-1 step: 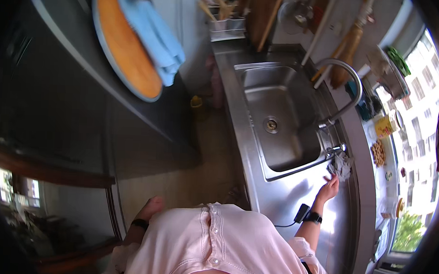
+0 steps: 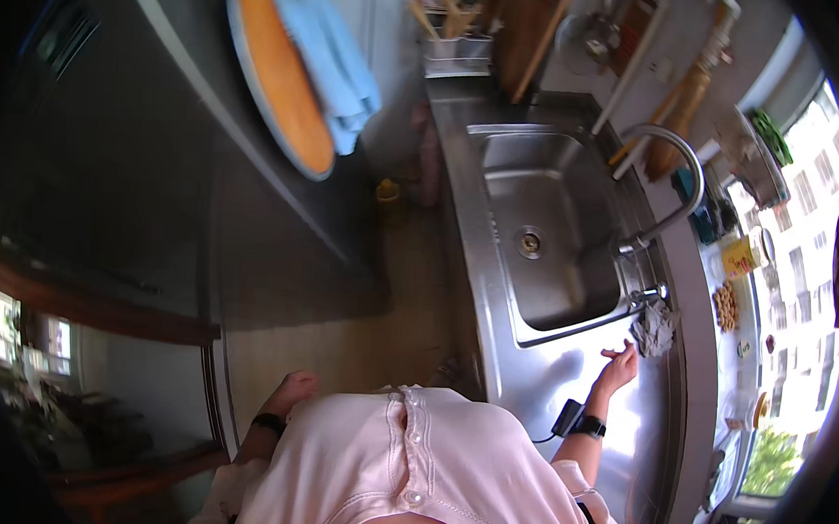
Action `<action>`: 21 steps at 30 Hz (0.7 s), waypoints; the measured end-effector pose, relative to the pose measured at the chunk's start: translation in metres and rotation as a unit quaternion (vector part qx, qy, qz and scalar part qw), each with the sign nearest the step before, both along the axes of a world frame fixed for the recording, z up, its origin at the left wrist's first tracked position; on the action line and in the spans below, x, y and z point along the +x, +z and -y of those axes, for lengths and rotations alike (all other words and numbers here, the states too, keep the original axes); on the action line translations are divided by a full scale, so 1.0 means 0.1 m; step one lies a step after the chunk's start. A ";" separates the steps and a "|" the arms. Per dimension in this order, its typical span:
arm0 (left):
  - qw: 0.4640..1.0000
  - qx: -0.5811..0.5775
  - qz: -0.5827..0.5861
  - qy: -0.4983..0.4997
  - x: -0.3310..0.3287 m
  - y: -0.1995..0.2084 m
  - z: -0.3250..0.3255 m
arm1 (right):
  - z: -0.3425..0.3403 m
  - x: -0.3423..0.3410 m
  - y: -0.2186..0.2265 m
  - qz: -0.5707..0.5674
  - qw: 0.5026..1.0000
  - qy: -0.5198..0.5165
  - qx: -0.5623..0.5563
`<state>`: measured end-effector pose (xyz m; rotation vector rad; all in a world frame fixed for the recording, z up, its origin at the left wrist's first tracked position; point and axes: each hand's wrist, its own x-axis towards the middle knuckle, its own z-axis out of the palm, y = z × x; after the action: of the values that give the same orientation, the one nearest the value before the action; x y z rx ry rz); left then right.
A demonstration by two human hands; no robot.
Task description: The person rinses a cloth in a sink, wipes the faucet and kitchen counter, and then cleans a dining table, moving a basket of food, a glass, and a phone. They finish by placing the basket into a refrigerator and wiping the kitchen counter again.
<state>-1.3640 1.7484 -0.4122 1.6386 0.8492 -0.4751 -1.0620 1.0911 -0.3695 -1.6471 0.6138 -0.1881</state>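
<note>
Over the steel counter (image 2: 564,376), beside the near right corner of the sink (image 2: 557,231), my right hand (image 2: 619,368) is open with its fingers apart and nothing in it. Its fingertips are close to a crumpled grey cloth (image 2: 655,328) lying by the tap handle (image 2: 650,294); whether they touch is hard to tell. My left hand (image 2: 292,390) hangs low at my left side, over the floor, with its fingers loosely curled and no object showing in them. The sink's bottom and drain (image 2: 530,245) are bare.
A curved faucet (image 2: 691,161) arches over the sink's right side. Utensil holders (image 2: 457,53) and a cutting board (image 2: 527,42) stand behind it. Jars and nuts (image 2: 725,306) line the window sill. To the left are a dark cabinet (image 2: 160,204) and a hanging blue towel (image 2: 330,66).
My right hand has drawn slightly back from the grey cloth, toward me. The view has shifted a little, so the room appears farther right. My left hand has hardly moved.
</note>
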 end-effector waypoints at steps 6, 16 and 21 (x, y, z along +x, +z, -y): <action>0.929 -0.195 0.191 0.251 -0.96 0.46 -0.42 | -3.59 -0.99 0.85 -0.113 0.703 0.523 0.468; 0.505 -0.426 0.545 0.517 -2.95 1.46 -1.42 | -7.17 -3.60 1.90 0.119 0.433 0.882 0.144; 0.526 -0.415 0.609 0.424 -3.18 1.48 -1.61 | -8.13 -4.91 1.56 0.540 0.044 0.839 -0.057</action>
<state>-1.6821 1.9089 -0.2641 0.2036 0.1056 0.8582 -1.5530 1.9043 -0.2137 -0.6935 -2.6249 0.3461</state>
